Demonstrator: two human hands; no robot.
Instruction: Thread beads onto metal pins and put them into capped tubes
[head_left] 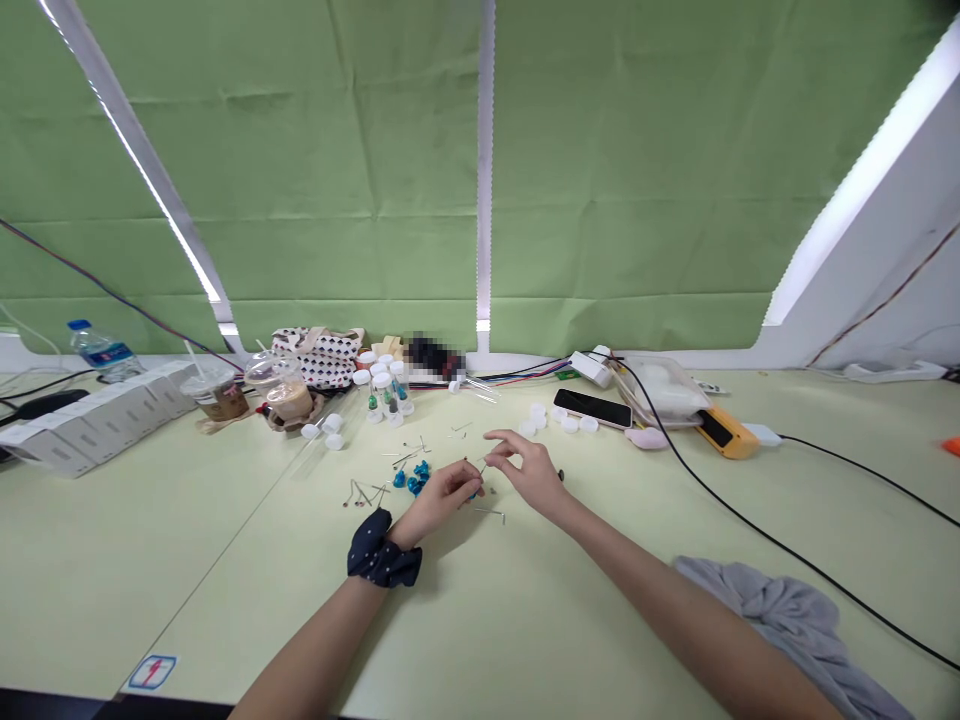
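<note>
My left hand (448, 488), with a dark dotted scrunchie (382, 550) at its wrist, is closed in a pinch, and a bit of blue shows under its fingertips. Facing it, my right hand (534, 472) pinches a thin metal pin (484, 468) between thumb and forefinger, its lower end at the left fingertips. Beside the left hand lies a small pile of shiny blue parts (418, 480). Thin metal pins with small round heads (364, 495) are scattered left of them. In front of the hands lies an L-shaped hex key (492, 514).
White-capped clear tubes (382, 390), loose white caps (570, 424) and a phone (592, 408) lie farther back. Drink cups (289, 400) and white boxes (97, 420) stand left. A black cable (720, 510) crosses the right side, near a yellow device (727, 432) and grey cloth (772, 600).
</note>
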